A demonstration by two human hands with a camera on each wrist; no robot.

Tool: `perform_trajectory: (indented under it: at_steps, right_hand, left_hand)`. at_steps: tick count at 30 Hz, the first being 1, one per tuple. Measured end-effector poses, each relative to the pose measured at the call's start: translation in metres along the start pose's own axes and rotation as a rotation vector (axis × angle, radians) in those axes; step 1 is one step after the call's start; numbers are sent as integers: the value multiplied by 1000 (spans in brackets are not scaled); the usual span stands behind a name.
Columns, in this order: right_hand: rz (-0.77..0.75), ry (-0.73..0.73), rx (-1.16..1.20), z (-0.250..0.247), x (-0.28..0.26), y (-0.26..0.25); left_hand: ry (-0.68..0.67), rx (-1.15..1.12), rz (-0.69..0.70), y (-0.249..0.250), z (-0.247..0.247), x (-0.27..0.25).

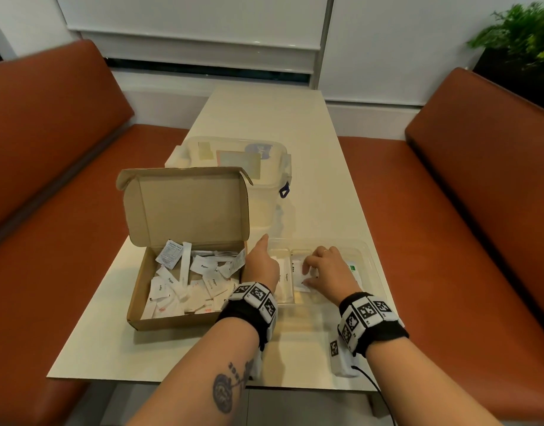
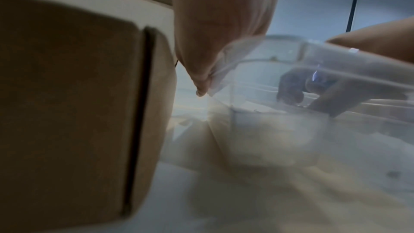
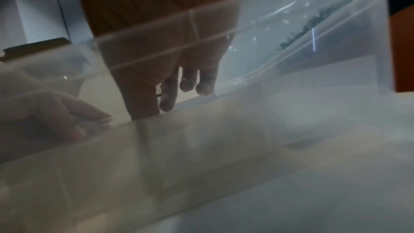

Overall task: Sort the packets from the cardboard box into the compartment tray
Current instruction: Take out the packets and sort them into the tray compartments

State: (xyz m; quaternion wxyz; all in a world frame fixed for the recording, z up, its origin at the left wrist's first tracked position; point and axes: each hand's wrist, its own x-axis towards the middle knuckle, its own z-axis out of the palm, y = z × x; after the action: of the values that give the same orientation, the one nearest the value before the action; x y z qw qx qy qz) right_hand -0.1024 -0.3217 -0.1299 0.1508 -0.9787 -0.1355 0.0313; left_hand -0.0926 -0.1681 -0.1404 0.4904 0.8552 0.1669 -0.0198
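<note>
My left hand (image 1: 262, 265) hides its tray (image 1: 370, 265) compartment, forefinger straight, grasp unclear; my right hand (image 1: 327, 270) pinches a packet (image 1: 300, 276). Cardboard box (image 1: 135, 302) holds packets.

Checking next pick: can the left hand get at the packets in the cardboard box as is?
Probably yes. The cardboard box is open, lid up, packets exposed. The left hand sits beside its right wall with nothing between.

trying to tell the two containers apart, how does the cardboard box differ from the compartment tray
The cardboard box is opaque brown with a hinged lid standing open; the compartment tray is clear plastic, with no lid on it. The box holds a loose jumble of packets; the tray holds only a few, between dividers. Both sit side by side on the table.
</note>
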Motion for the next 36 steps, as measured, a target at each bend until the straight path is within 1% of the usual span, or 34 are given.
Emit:
perform_trajectory:
  at_steps: [4, 8, 15, 17, 21, 23, 25, 27, 29, 31, 32, 34, 36]
  right_hand:
    - [-10, -31, -38, 2, -2, 2]
    - [-3, -15, -54, 3, 0, 1]
    - [20, 0, -12, 4, 1, 0]
    - [35, 62, 67, 1, 1, -3]
    - [57, 269, 250, -14, 3, -20]
    - [60, 322, 317, -24, 7, -33]
    - [49, 362, 382, -31, 12, -50]
    - [29, 374, 454, -33, 16, -71]
    - [4, 359, 531, -31, 18, -95]
    - [-24, 295, 556, -24, 21, -118]
    - [-39, 232, 546, -19, 23, -130]
    - [-53, 59, 511, -4, 27, -153]
    - [-57, -90, 434, 15, 30, -173]
  left_hand:
    - [-5, -5, -3, 0, 0, -1]
    - [-5, -27, -8, 1, -1, -1]
    - [-6, -37, -13, 3, -2, -2]
    - [-11, -36, -13, 5, -3, -2]
    - [-16, -65, -31, 11, -10, -7]
    - [-10, -87, 5, 16, -17, -11]
    - [-4, -114, 71, 22, -30, -14]
    - [37, -162, 132, 25, -49, -16]
    - [118, -183, 144, 22, -74, -15]
    - [225, -173, 94, 8, -101, -11]
    - [288, -158, 47, -2, -114, -9]
    - [426, -112, -85, -26, -140, -7]
    - [546, -31, -205, -48, -161, -6]
